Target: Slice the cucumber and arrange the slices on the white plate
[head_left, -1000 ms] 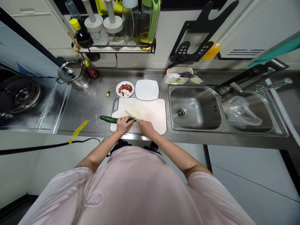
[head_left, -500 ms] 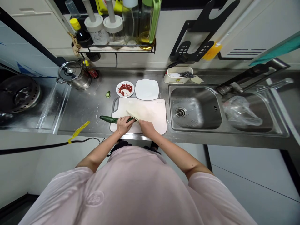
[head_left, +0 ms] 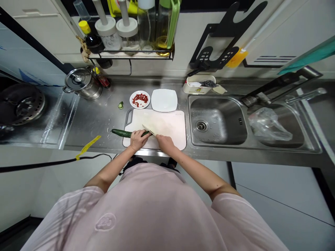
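A long green cucumber lies across the left part of the white cutting board, its left end past the board's edge. My left hand is closed over the cucumber near its right end. My right hand is wrapped round the handle of a knife, and the knife's blade slants up to the left, right by the cucumber's cut end. Its handle is hidden in my fingers. Behind the board stand a white plate with chopped red pieces and a bare white plate.
Small cucumber end pieces lie left of the board. A steel pot stands at the back left beside a small bottle. To the right is a double sink with a plastic bag. A seasoning rack hangs above.
My right hand and the knife have shifted very slightly to the right. My left hand and the cucumber stay where they were.
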`<action>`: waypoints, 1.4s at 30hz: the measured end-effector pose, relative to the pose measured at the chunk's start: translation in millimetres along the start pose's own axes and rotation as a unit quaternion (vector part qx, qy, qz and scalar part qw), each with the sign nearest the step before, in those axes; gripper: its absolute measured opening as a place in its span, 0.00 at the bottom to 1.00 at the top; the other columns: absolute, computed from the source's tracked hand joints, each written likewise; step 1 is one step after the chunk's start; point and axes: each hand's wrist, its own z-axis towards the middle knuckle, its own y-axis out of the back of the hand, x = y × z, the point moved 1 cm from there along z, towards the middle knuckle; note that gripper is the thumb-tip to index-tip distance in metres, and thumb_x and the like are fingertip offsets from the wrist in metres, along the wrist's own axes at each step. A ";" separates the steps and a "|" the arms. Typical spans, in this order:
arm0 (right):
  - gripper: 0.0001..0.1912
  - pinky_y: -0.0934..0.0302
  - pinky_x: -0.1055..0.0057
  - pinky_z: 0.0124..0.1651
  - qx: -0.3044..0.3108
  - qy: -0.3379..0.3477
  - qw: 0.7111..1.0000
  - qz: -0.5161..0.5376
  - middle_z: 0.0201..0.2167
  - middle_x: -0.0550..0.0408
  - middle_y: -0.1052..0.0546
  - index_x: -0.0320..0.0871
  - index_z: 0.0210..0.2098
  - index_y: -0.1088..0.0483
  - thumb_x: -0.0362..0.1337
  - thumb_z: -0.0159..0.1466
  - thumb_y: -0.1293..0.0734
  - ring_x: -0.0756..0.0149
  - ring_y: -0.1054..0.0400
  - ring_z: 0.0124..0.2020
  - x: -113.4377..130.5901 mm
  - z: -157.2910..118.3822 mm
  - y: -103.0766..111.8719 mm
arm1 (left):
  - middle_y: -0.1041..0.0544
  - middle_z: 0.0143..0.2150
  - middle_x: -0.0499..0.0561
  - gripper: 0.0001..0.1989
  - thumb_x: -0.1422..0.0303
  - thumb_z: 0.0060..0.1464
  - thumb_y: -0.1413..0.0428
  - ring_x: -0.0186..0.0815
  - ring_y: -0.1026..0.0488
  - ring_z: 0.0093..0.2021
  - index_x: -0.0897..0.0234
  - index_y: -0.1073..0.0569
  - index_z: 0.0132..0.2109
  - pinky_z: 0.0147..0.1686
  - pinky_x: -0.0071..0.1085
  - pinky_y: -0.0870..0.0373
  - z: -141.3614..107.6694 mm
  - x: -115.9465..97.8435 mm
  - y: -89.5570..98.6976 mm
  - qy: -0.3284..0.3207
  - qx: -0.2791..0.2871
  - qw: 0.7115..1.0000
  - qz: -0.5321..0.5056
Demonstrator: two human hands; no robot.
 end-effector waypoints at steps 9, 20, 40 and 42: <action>0.13 0.38 0.69 0.43 0.005 -0.005 1.000 -0.008 0.43 0.44 0.25 0.39 0.48 0.37 0.27 0.67 0.47 0.59 0.28 0.44 -2.6 -4.5 -1.3 | 0.26 0.49 0.54 0.17 0.62 0.60 0.52 0.39 0.31 0.45 0.48 0.28 0.54 0.40 0.38 0.42 0.7 -0.6 0.6 -0.003 0.004 1.000 0.007; 0.13 0.38 0.69 0.42 -0.014 0.001 1.000 -0.002 0.40 0.46 0.24 0.40 0.46 0.36 0.27 0.67 0.47 0.60 0.27 0.42 -0.7 10.2 -4.6 | 0.25 0.49 0.53 0.17 0.62 0.60 0.51 0.40 0.31 0.45 0.47 0.28 0.54 0.41 0.38 0.43 0.2 0.2 -0.9 0.002 -0.005 1.000 -0.004; 0.14 0.37 0.69 0.41 -0.033 -0.004 0.999 0.007 0.40 0.47 0.23 0.40 0.46 0.37 0.26 0.66 0.48 0.60 0.27 0.42 1.9 24.4 -6.7 | 0.26 0.50 0.52 0.17 0.62 0.60 0.52 0.40 0.31 0.45 0.45 0.30 0.55 0.42 0.38 0.43 -0.5 0.7 -1.4 0.015 0.020 1.000 0.001; 0.13 0.38 0.69 0.42 -0.032 -0.006 0.999 0.009 0.40 0.46 0.24 0.40 0.47 0.37 0.26 0.67 0.48 0.60 0.27 0.42 2.9 25.5 -5.5 | 0.26 0.51 0.52 0.18 0.62 0.60 0.52 0.40 0.31 0.46 0.45 0.30 0.55 0.42 0.39 0.43 0.0 0.2 -0.4 0.019 0.029 0.999 0.000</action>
